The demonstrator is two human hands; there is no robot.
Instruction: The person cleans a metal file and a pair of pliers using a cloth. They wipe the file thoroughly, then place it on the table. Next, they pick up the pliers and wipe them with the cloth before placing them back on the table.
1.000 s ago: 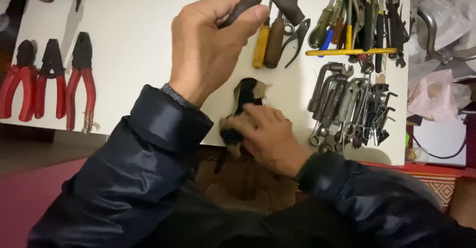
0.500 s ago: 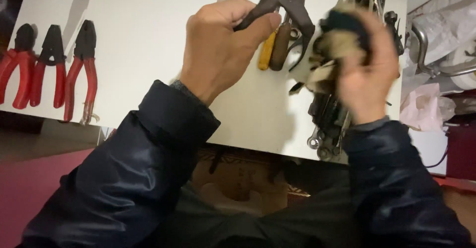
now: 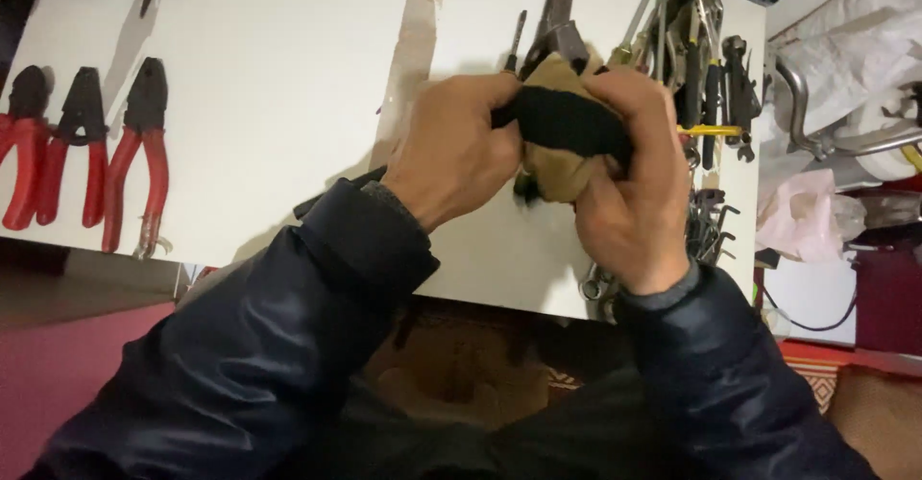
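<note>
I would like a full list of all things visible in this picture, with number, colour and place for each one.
cloth: one, tan and black, bunched in both hands, centre
dark tool: one, metal, sticks up out of the cloth
white board: one, lies flat under the tools
pliers: three, red handles, left on the board
wrenches and hand tools: many, grey metal, right side of the board
yellow rod: one, among the right tools
plastic bags: pinkish and white, far right
red mat: lower left
left hand: grips the cloth, dark sleeve
right hand: grips the cloth, dark sleeve
</note>
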